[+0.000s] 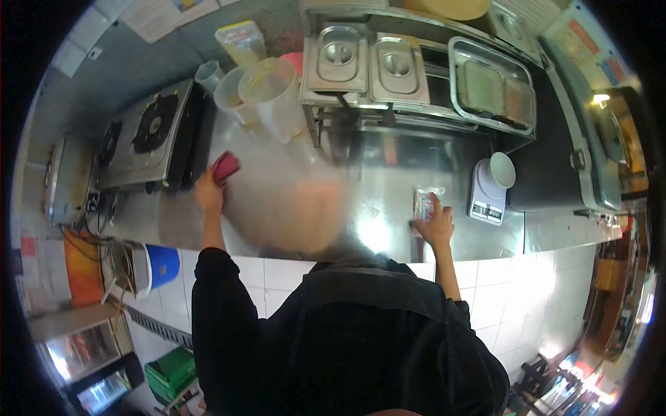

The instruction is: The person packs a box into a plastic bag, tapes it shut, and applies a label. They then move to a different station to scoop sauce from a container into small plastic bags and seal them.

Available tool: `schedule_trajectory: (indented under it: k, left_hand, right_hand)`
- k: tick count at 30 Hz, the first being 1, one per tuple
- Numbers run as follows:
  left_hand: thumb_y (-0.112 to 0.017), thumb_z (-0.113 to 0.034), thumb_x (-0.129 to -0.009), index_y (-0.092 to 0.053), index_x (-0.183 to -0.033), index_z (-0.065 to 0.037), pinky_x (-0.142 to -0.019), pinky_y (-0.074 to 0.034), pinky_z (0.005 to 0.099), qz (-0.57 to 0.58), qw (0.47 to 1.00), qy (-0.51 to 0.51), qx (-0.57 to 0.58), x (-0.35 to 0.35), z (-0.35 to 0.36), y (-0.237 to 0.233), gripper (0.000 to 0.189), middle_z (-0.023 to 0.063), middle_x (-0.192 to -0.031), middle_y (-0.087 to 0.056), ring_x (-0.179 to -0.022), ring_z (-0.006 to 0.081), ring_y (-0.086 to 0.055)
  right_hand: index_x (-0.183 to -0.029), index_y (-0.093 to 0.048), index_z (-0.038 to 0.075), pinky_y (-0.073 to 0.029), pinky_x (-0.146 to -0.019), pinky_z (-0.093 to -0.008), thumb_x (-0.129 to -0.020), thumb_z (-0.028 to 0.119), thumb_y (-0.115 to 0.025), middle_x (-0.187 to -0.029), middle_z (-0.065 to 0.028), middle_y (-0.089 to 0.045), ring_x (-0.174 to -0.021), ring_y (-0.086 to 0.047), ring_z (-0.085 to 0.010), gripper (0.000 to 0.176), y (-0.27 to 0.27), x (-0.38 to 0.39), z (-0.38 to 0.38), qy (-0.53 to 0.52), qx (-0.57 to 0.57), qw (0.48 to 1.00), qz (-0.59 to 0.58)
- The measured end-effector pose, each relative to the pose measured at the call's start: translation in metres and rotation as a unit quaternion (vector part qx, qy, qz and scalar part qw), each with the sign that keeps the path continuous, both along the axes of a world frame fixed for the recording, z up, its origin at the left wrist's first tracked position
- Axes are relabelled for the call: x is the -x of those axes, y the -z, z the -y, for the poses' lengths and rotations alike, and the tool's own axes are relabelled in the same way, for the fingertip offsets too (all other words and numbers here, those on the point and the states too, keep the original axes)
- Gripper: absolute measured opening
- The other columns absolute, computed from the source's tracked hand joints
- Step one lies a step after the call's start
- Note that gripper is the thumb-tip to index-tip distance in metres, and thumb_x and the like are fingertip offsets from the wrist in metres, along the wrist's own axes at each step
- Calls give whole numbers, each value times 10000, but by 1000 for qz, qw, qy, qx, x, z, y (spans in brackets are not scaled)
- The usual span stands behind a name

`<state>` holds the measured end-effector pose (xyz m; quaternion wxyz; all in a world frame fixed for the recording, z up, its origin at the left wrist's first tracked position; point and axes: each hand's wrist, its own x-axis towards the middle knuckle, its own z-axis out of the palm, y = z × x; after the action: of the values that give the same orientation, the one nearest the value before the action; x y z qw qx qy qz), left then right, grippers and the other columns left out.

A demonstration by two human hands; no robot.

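My left hand (pixel 209 191) grips a red cloth (pixel 225 166) pressed on the steel counter (pixel 388 159), just beside the gas stove (pixel 147 136). My right hand (pixel 436 223) rests flat on a small clear packet (pixel 425 202) lying on the counter near its front edge, left of the white scale (pixel 488 194). My dark sleeves and torso fill the lower middle of the view.
Three plastic jugs (pixel 267 93) stand at the back by the stove. Lidded steel pans (pixel 368 62) and a tray (pixel 492 90) sit on a raised rack. A white cup (pixel 502 169) sits on the scale. A blue bucket (pixel 161 263) stands on the tiled floor at left.
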<state>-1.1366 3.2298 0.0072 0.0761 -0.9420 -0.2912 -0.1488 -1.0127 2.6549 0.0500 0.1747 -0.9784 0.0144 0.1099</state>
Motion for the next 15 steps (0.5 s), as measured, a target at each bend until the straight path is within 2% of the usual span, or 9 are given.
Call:
schedule_trajectory:
  k: [2, 4, 5, 7, 8, 10, 12, 13, 15]
  left_hand:
    - [-749, -207, -667, -413, -1325, -147, -873, -441, 423, -45, 980, -171, 89, 7, -21, -13, 740, 90, -1180, -549, -1069, 317, -511]
    - [-678, -144, -712, -404, -1328, -120, -937, -400, 441, 72, 950, -299, 56, 5, -20, -13, 674, 140, -1239, -491, -1119, 362, -468]
    - [-678, -144, -712, -404, -1328, -120, -937, -400, 441, 81, 951, -293, 57, 3, -12, -17, 674, 140, -1239, -491, -1119, 362, -468]
    - [-596, -76, -736, -385, -1326, -58, -985, -354, 463, 273, 950, -153, -2, -6, 20, -32, 627, 196, -1254, -448, -1167, 381, -422]
    - [-596, -76, -736, -385, -1326, -58, -985, -354, 463, 284, 947, -153, -4, -14, 36, -41, 627, 196, -1254, -448, -1167, 381, -422]
    - [-596, -48, -726, -376, -1313, -1, -1023, -305, 460, 361, 932, 7, 40, -29, 75, -58, 629, 234, -1269, -414, -1195, 381, -393]
    - [-597, -37, -735, -395, -1295, -1, -996, -332, 441, 401, 911, 52, 78, -51, 121, -93, 597, 219, -1254, -439, -1170, 362, -418]
    - [-597, -27, -744, -415, -1278, -1, -970, -359, 423, 430, 890, 100, 118, -63, 140, -110, 564, 205, -1240, -463, -1145, 344, -443]
    - [-616, -31, -761, -456, -1229, -3, -885, -408, 371, 487, 844, 178, 139, -93, 158, -138, 496, 160, -1163, -529, -1087, 289, -480]
  right_hand:
    - [-1307, -388, 249, -418, -821, -490, -577, 305, -725, -1125, -171, -416, -1029, -497, -353, 805, 1, 1, 2, 8, 3, 1000, 0]
    - [-1300, -399, 238, -403, -841, -500, -593, 313, -726, -1128, -167, -416, -1042, -489, -352, 783, -2, 0, 8, 19, 25, 1000, -1]
    - [-1293, -410, 227, -388, -862, -509, -608, 321, -726, -1130, -163, -416, -1055, -482, -351, 761, -5, -2, 9, 19, 46, 999, -10]
    - [-1288, -423, 219, -366, -884, -518, -626, 329, -725, -1175, -170, -405, -1097, -455, -349, 737, -11, -7, 18, 40, 72, 997, 14]
    - [-1284, -437, 211, -345, -907, -527, -644, 337, -725, -1219, -178, -394, -1139, -429, -347, 713, -14, -11, 23, 56, 100, 993, 29]
    - [-1280, -449, 208, -335, -908, -533, -649, 328, -729, -1265, -185, -375, -1175, -399, -343, 700, -24, -19, 34, 51, 153, 986, 44]
    - [-1278, -465, 203, -331, -905, -534, -653, 284, -744, -1366, -187, -321, -1235, -343, -336, 689, -48, -32, 35, 25, 233, 969, 74]
    - [-1278, -465, 203, -331, -905, -534, -653, 284, -744, -1366, -187, -321, -1235, -343, -336, 689, -67, -40, 32, 23, 230, 969, 83]
    - [-1269, -470, 198, -321, -931, -530, -671, 226, -737, -1332, -167, -364, -1227, -353, -336, 655, -107, -58, 19, -79, 16, 974, 214]
